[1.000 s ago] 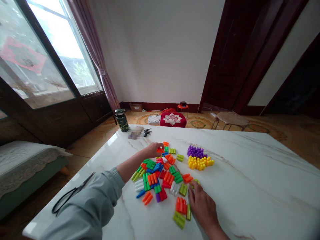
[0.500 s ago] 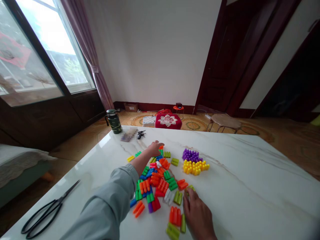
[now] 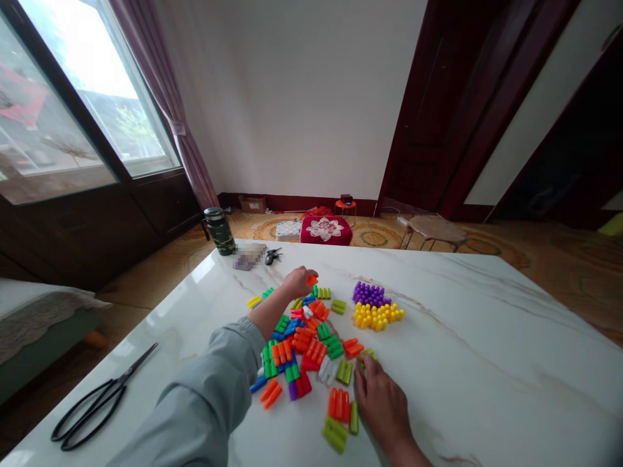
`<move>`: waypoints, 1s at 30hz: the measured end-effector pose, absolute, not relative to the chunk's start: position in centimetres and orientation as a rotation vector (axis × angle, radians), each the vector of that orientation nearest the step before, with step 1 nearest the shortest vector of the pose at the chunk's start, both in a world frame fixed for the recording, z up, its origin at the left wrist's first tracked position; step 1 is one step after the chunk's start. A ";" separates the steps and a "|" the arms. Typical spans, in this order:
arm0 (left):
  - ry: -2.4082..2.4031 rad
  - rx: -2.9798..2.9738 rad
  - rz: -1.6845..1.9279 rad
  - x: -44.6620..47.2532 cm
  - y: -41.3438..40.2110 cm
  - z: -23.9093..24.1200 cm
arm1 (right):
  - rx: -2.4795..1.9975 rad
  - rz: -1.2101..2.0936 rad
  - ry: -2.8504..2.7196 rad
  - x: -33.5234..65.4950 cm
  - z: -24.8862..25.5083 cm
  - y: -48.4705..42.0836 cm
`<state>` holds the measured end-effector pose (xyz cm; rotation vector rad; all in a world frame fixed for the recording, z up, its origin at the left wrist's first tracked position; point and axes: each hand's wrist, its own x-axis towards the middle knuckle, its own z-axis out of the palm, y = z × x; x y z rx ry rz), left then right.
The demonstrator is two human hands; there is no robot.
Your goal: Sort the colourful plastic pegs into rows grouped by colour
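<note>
At the far side of a pile of coloured plastic building blocks (image 3: 314, 352), my left hand (image 3: 296, 283) pinches an orange block (image 3: 312, 280), raised slightly over the table. On the near right, my right hand (image 3: 384, 395) rests low with its fingers closed on an olive-green block (image 3: 369, 353), partly hidden by the fingertips. Close by my right hand lie a red-orange block (image 3: 339, 405) and further olive-green blocks (image 3: 335, 434). An orange block (image 3: 353, 347) sits just beyond its fingertips.
Purple blocks (image 3: 370, 294) and yellow blocks (image 3: 378, 316) stand grouped on the right of the white table (image 3: 487, 337). Black-handled scissors (image 3: 104, 402) lie at the left. A camouflage flask (image 3: 220, 231) and keys (image 3: 272, 256) are near the far edge, beside a blurred item (image 3: 250, 256).
My left hand has lifted an orange block a little off the pile. My right hand stays by the olive-green block. The view has shifted slightly.
</note>
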<state>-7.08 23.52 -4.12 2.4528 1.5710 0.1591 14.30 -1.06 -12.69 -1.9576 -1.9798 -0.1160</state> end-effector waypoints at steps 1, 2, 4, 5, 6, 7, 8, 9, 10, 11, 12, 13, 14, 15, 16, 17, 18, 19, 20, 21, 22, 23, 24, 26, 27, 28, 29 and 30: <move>1.492 2.463 0.161 -7.4 22.7 -3.5 | -1.974 -0.104 -1.975 14.3 -12.6 -1.0; 1.404 2.471 0.157 -7.7 21.8 -3.0 | -1.990 -0.092 -1.971 14.2 -12.5 -1.0; 1.240 2.481 0.151 -8.3 19.8 -1.9 | -2.014 -0.067 -1.965 14.2 -12.3 -0.9; 1.183 2.483 0.160 -8.6 18.8 -1.5 | -2.019 -0.063 -1.961 14.1 -12.3 -0.9; 1.147 2.485 0.174 -8.8 17.8 -1.2 | -2.020 -0.064 -1.961 14.1 -12.2 -0.9; 1.130 2.485 0.209 -9.1 16.6 -0.9 | -2.018 -0.066 -1.963 14.1 -12.1 -0.9; 1.132 2.483 0.270 -9.4 15.4 -0.8 | -2.017 -0.070 -1.967 14.0 -12.1 -0.8; 1.159 2.475 0.357 -9.6 14.0 -1.0 | -2.017 -0.073 -1.973 14.0 -12.0 -0.8; 1.208 2.457 0.470 -9.8 12.5 -1.3 | -2.019 -0.077 -1.977 14.0 -11.9 -0.8; 1.281 2.427 0.606 -9.9 10.7 -1.8 | -2.022 -0.081 -1.981 14.0 -11.8 -0.8; 1.384 2.385 0.722 -9.9 8.8 -2.6 | -2.024 -0.085 -1.982 13.9 -11.7 -0.8; 1.495 2.330 0.811 -9.9 6.6 -3.5 | -2.025 -0.089 -1.980 13.9 -11.6 -0.9; 1.578 2.289 0.871 -9.8 4.4 -4.6 | -2.022 -0.093 -1.978 13.9 -11.5 -0.9; 1.632 2.281 0.897 -9.7 2.1 -5.8 | -2.015 -0.093 -1.981 13.9 -11.5 -0.9; 1.645 2.311 0.876 -9.6 -0.2 -6.9 | -2.007 -0.091 -1.985 13.9 -11.4 -0.9; 1.638 2.357 0.831 -9.5 -2.2 -8.0 | -1.998 -0.089 -1.991 13.9 -11.4 -1.0; 1.600 2.417 0.755 -9.4 -4.1 -8.8 | -1.988 -0.085 -1.996 13.9 -11.4 -1.0; 1.543 2.474 0.686 -9.3 -5.6 -9.5 | -1.979 -0.081 -1.996 14.0 -11.4 -1.1; 1.464 2.531 0.610 -9.2 -6.7 -9.9 | -1.976 -0.078 -1.988 14.0 -11.4 -1.1; 1.403 2.572 0.549 -9.0 -7.4 -10.1 | -1.975 -0.076 -1.974 14.0 -11.5 -1.1; 1.363 2.597 0.504 -8.8 -7.9 -10.1 | -1.975 -0.078 -1.951 14.1 -11.6 -1.1; 1.338 2.612 0.471 -8.5 -8.0 -10.0 | -1.972 -0.087 -1.923 14.1 -11.6 -1.1; 1.324 2.621 0.449 -8.2 -7.9 -9.8 | -1.967 -0.104 -1.891 14.1 -11.6 -1.1; 1.285 2.644 0.430 -7.3 -7.2 -9.5 | -1.950 -0.148 -1.833 14.1 -11.6 -1.1; 1.257 2.663 0.430 -6.9 -6.7 -9.4 | -1.943 -0.162 -1.818 14.1 -11.6 -1.1; 1.232 2.683 0.437 -6.5 -6.2 -9.3 | -1.943 -0.167 -1.814 14.1 -11.5 -1.1; 1.224 2.701 0.453 -6.2 -5.7 -9.2 | -1.945 -0.161 -1.822 14.1 -11.4 -1.1; 1.239 2.711 0.474 -6.0 -5.2 -9.2 | -1.948 -0.149 -1.835 14.1 -11.4 -1.1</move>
